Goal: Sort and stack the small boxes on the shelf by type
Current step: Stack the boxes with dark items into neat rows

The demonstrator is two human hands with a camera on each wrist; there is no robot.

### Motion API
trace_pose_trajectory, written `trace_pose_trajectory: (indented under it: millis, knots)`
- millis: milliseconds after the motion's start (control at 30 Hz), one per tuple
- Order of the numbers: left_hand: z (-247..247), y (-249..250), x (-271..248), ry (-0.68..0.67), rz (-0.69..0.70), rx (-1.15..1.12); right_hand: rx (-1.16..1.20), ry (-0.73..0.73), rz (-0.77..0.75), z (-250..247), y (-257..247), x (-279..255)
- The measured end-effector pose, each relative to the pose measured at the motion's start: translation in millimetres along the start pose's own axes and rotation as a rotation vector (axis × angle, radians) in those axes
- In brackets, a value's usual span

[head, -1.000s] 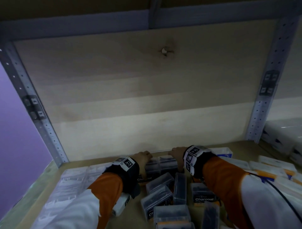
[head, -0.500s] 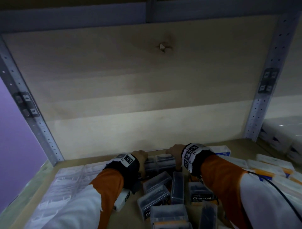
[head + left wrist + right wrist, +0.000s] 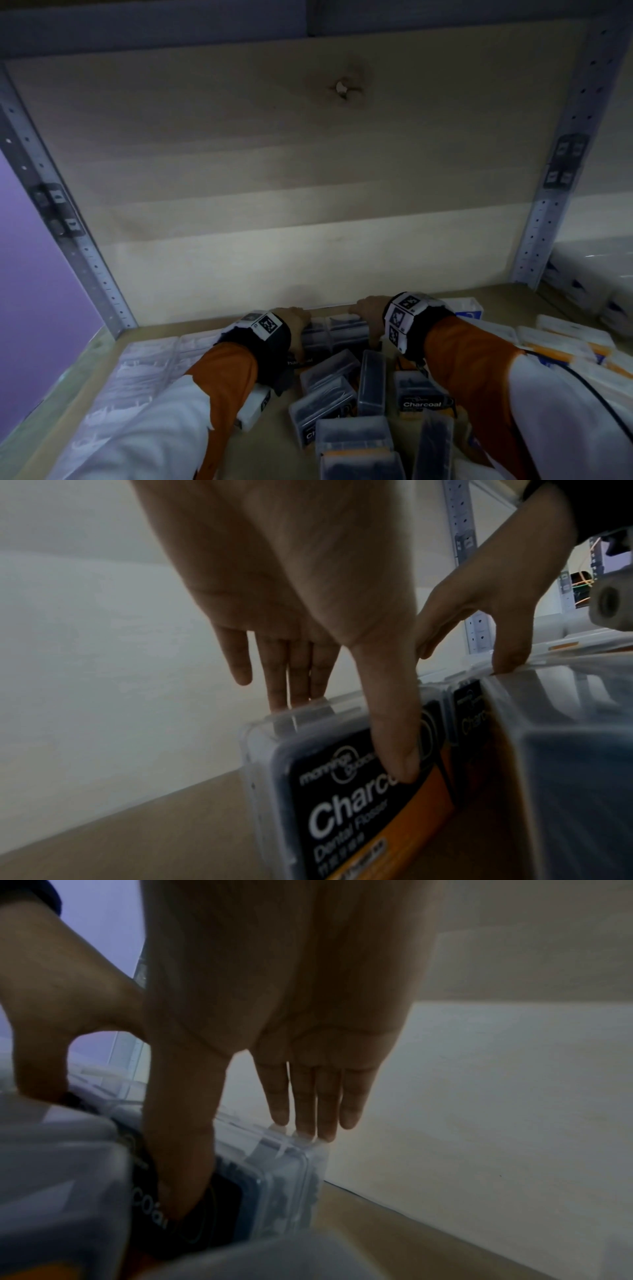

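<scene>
Pinching two upright Charcoal boxes side by side at the back of the shelf (image 3: 270,448), near the 12 o'clock wall. Left hand (image 3: 301,631) clamps the left box (image 3: 342,799), thumb on the label, fingers over the top edge. Right hand (image 3: 274,1010) clamps the right box (image 3: 284,1183) the same way. Loose boxes (image 3: 342,404) pile up at 6 o'clock, white packs (image 3: 565,342) at 3 o'clock.

Orange-and-white sleeves, black wrist straps

Each wrist strap (image 3: 274,339) carries white blocks printed with black square markers; a thin black cable (image 3: 596,394) crosses the right sleeve (image 3: 479,370).
</scene>
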State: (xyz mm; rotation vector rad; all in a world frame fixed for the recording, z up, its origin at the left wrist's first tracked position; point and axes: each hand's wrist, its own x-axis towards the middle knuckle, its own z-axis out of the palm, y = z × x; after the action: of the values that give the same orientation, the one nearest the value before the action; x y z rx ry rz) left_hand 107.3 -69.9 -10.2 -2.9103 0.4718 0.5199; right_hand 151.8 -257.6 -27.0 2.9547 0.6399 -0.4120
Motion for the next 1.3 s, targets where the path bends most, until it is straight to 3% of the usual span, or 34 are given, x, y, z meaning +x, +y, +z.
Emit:
trace_pose_trajectory:
  millis: [133,300,633,867,967,1100,1300]
  knots:
    - [-5,-1,-9,0.052,0.041,0.002,0.045,-0.124,-0.083,-10,-2,-14]
    - [-16,9,-28,0.084,0.119,-0.025,-0.033,-0.087,-0.180,-24,0,-34]
    - [-8,30,-50,-0.044,0.221,-0.108,-0.039,-0.200,-0.272,-24,-9,-68]
    - [1,41,-49,-0.078,0.126,-0.104,-0.004,-0.108,-0.215,-14,-13,-88]
    - [2,43,-48,-0.067,0.090,-0.136,0.033,-0.165,-0.225,-12,-15,-91]
    - [4,42,-48,-0.054,0.071,-0.175,0.103,-0.132,-0.120,-7,-16,-95]
    - [5,36,-55,-0.070,0.026,-0.145,0.088,-0.170,-0.165,-10,-19,-102]
